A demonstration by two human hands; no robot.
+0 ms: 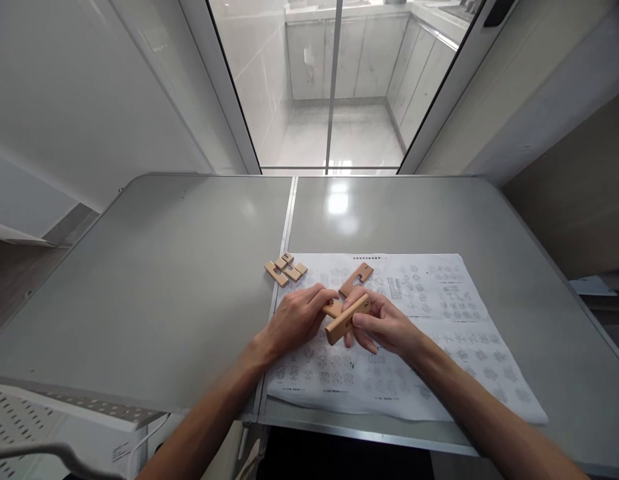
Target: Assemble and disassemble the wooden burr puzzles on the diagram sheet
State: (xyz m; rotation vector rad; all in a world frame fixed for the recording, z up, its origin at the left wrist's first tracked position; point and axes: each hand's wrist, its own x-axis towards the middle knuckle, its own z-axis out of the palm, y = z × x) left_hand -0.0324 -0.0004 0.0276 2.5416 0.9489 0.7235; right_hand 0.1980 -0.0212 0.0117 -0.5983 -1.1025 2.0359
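Observation:
My right hand (pixel 384 323) is closed on a notched wooden puzzle piece (pixel 342 327), which is tilted and bears a small dark mark at its upper end. Fingers of my left hand (pixel 302 317) pinch another wooden piece (pixel 333 309) just behind it. The two pieces meet or overlap between my hands; whether they interlock I cannot tell. Beyond my fingers a third notched piece (pixel 357 279) lies on the printed sheet (pixel 419 373). Several more notched pieces (pixel 285 268) lie together at the sheet's upper left corner.
The sheet, covered in small puzzle diagrams, spreads over the right half of a grey folding table (pixel 189 267). A pale seam (pixel 289 220) divides the tabletop. Past the far edge stands a glass door (pixel 309 80). A white perforated object (pixel 34 427) is at lower left.

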